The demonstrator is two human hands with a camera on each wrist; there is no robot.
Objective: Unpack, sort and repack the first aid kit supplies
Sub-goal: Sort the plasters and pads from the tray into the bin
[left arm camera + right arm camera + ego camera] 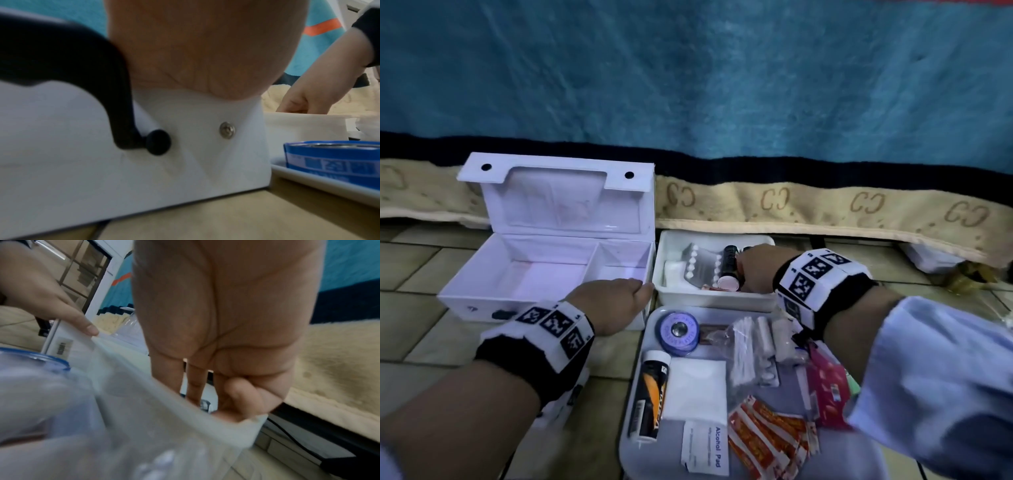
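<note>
Head view: the open, empty first aid box [544, 263] sits on the tiled floor [421, 308]. The left hand [613, 305] rests on its front right corner, probably steadying it. The right hand [758, 269] reaches into the white tub [715, 298] of sorted blister packs [700, 265] and bottles, likely to repack them. Other supplies fill the tray [633, 442] nearest the person.

Left wrist view: the palm covers the box rim; whether the fingers curl, I cannot tell.

Right wrist view: the right fingers [195, 382] dip into the tub, little finger curled; a grip isn't visible.
</note>
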